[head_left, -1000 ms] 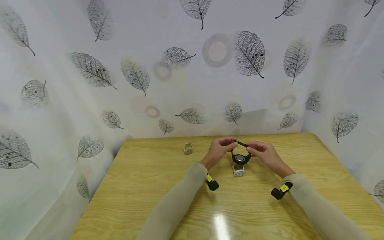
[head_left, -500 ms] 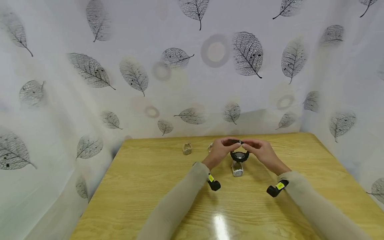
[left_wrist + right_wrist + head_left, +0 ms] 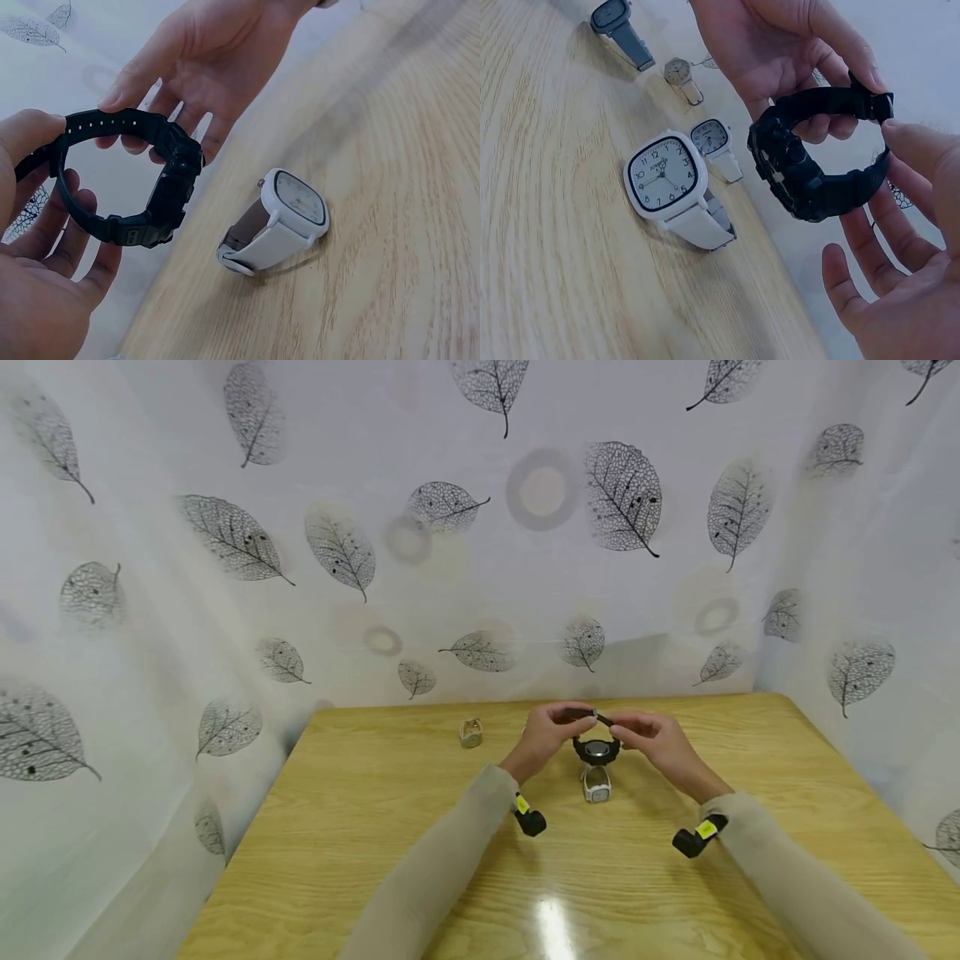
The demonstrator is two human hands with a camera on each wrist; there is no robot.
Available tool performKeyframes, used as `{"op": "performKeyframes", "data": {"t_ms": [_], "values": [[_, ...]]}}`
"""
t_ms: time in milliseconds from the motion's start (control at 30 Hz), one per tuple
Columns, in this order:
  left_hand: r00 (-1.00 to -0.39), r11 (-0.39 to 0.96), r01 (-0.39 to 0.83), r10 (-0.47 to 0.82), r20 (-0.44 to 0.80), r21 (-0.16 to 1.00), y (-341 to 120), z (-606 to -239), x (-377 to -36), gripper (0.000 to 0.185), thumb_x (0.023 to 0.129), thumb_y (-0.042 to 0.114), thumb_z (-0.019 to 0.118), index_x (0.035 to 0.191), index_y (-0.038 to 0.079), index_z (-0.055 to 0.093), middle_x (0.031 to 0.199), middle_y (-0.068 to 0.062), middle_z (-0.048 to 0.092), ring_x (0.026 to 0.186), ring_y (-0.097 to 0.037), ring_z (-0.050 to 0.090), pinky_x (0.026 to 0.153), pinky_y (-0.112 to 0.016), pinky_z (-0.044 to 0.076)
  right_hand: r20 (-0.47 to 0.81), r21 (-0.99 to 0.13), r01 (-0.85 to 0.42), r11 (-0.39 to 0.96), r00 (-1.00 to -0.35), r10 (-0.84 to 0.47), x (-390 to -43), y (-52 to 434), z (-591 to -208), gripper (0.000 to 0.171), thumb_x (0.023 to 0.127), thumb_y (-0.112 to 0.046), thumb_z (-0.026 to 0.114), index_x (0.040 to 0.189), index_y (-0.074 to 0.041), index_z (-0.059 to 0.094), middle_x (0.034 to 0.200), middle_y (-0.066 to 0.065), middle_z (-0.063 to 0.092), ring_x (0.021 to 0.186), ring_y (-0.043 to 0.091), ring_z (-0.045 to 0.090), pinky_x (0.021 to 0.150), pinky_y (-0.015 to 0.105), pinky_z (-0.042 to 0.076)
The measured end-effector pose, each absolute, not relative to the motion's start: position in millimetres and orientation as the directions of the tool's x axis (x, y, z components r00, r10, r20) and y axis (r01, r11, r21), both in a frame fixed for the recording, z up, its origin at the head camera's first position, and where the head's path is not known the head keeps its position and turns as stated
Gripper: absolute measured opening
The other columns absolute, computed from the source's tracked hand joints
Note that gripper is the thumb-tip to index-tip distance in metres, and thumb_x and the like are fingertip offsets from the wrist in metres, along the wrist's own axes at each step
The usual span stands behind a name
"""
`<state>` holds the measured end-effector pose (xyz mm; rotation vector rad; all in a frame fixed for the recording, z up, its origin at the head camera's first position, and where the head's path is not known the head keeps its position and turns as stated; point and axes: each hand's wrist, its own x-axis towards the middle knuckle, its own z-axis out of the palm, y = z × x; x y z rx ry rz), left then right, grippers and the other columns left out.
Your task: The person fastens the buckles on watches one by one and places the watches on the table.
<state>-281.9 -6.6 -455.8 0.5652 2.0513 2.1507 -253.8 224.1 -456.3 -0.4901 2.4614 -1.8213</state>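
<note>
A black watch (image 3: 597, 752) is held up off the table, its strap bent into a loop. My left hand (image 3: 542, 739) pinches the strap near the buckle between thumb and fingers. On the other side, my right hand (image 3: 660, 743) pinches the holed part of the strap (image 3: 109, 122). Both strap ends meet at the top of the loop; whether the buckle is fastened I cannot tell. A white square watch (image 3: 662, 176) stands on the table just below, its strap looped, apart from both hands.
Farther left on the wooden table (image 3: 375, 793) stands a small pale watch (image 3: 471, 735). The right wrist view shows a second white watch (image 3: 710, 136), a small round-faced watch (image 3: 678, 72) and a grey-strapped watch (image 3: 619, 30). A leaf-patterned curtain (image 3: 480, 568) hangs behind.
Both hands moved closer together, bringing the strap ends to meet, then drew slightly apart. The black watch has risen a little above the white one.
</note>
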Motion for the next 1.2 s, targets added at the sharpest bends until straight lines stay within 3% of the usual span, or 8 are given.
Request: {"op": "performKeyframes", "data": {"t_ms": [133, 267, 367, 533, 867, 1000, 1133, 1200], "values": [[-0.926, -0.089, 0.159, 0.333, 0.180, 0.983, -7, -457, -282, 0.024, 0.093, 0.018, 0.080, 0.116, 0.010, 0.078, 0.098, 0.000, 0.076, 0.084, -0.012, 0.067, 0.073, -0.024, 0.055, 0.153, -0.936, -0.228, 0.270, -0.950, -0.271, -253, 223, -457, 0.044, 0.101, -0.035, 0.067, 0.136, -0.008, 0.066, 0.131, 0.015, 0.067, 0.117, 0.029, 0.065, 0.094, 0.038, 0.058], [-0.926, -0.093, 0.152, 0.335, 0.175, 0.984, -6, -459, -282, 0.026, 0.092, 0.017, 0.080, 0.116, 0.008, 0.078, 0.099, -0.001, 0.076, 0.084, -0.013, 0.067, 0.070, -0.023, 0.054, 0.148, -0.934, -0.221, 0.280, -0.954, -0.260, -254, 221, -458, 0.044, 0.100, -0.037, 0.069, 0.135, -0.009, 0.067, 0.133, 0.020, 0.065, 0.116, 0.021, 0.066, 0.092, 0.029, 0.057], [-0.927, -0.079, 0.150, 0.335, 0.168, 0.986, -5, -459, -281, 0.024, 0.092, 0.020, 0.081, 0.114, 0.012, 0.079, 0.100, 0.000, 0.077, 0.088, -0.022, 0.069, 0.068, -0.023, 0.053, 0.143, -0.931, -0.214, 0.296, -0.959, -0.243, -255, 219, -458, 0.045, 0.099, -0.040, 0.070, 0.133, -0.010, 0.069, 0.131, 0.015, 0.068, 0.111, 0.012, 0.066, 0.090, 0.026, 0.056], [-0.931, -0.044, 0.140, 0.334, 0.146, 0.989, -3, -458, -280, 0.025, 0.092, 0.026, 0.081, 0.114, 0.015, 0.079, 0.100, 0.003, 0.077, 0.099, -0.037, 0.068, 0.068, -0.022, 0.053, 0.148, -0.927, -0.219, 0.306, -0.960, -0.238, -256, 219, -458, 0.047, 0.100, -0.039, 0.069, 0.134, -0.006, 0.067, 0.127, 0.011, 0.070, 0.109, 0.010, 0.066, 0.090, 0.026, 0.056], [-0.941, -0.126, 0.080, 0.317, 0.116, 0.989, 1, -457, -280, 0.024, 0.092, 0.026, 0.080, 0.114, 0.017, 0.080, 0.105, 0.000, 0.076, 0.116, -0.048, 0.062, 0.080, -0.027, 0.057, 0.162, -0.941, -0.220, 0.256, -0.960, -0.227, -257, 218, -457, 0.048, 0.101, -0.035, 0.068, 0.135, -0.001, 0.064, 0.127, 0.024, 0.067, 0.113, 0.033, 0.065, 0.094, 0.042, 0.058], [-0.947, -0.115, 0.095, 0.294, 0.126, 0.989, 3, -454, -279, 0.023, 0.092, 0.026, 0.081, 0.112, 0.015, 0.080, 0.104, 0.000, 0.076, 0.111, -0.044, 0.066, 0.079, -0.027, 0.057, 0.159, -0.939, -0.219, 0.265, -0.960, -0.232, -256, 218, -454, 0.049, 0.102, -0.035, 0.067, 0.137, -0.002, 0.063, 0.129, 0.024, 0.065, 0.109, 0.022, 0.067, 0.094, 0.044, 0.057], [-0.951, -0.082, 0.127, 0.275, 0.145, 0.988, 4, -450, -279, 0.025, 0.092, 0.024, 0.080, 0.113, 0.012, 0.080, 0.103, 0.002, 0.076, 0.096, -0.025, 0.071, 0.078, -0.027, 0.058, 0.167, -0.920, -0.239, 0.311, -0.956, -0.242, -256, 220, -448, 0.049, 0.103, -0.036, 0.065, 0.140, -0.005, 0.062, 0.132, 0.022, 0.064, 0.108, 0.015, 0.067, 0.095, 0.044, 0.057], [-0.949, -0.060, 0.146, 0.275, 0.157, 0.987, 4, -448, -279, 0.025, 0.092, 0.022, 0.080, 0.115, 0.010, 0.079, 0.104, 0.002, 0.075, 0.091, -0.014, 0.070, 0.079, -0.027, 0.059, 0.181, -0.906, -0.260, 0.334, -0.952, -0.248, -257, 221, -442, 0.048, 0.103, -0.036, 0.064, 0.142, -0.008, 0.061, 0.133, 0.020, 0.063, 0.110, 0.019, 0.067, 0.093, 0.040, 0.058]]}}
